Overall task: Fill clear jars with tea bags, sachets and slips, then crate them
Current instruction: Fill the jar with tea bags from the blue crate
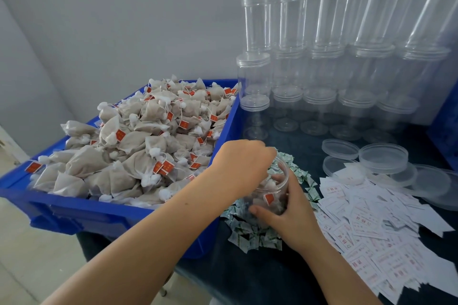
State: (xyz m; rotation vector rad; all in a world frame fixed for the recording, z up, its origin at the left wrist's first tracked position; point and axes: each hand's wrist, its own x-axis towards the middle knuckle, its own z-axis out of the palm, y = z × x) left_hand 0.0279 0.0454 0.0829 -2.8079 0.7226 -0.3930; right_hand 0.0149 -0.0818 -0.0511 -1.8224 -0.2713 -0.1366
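Note:
A clear jar (272, 193) holding several tea bags stands tilted on the dark table, on a heap of green-and-white sachets (255, 233). My right hand (290, 215) grips the jar from the near right side, thumb across its front. My left hand (240, 166) hovers at the jar's mouth with its fingers curled down into it; what they hold is hidden. A blue crate (81, 213) heaped with tea bags (138, 146) with red tags sits to the left. White paper slips (371, 225) lie scattered to the right.
Stacks of empty clear jars (322, 62) line the wall at the back right. Several loose clear lids (383, 158) lie on the table (247, 280) beyond the slips. A blue object shows at the right edge. The table's near-left edge drops to a pale floor.

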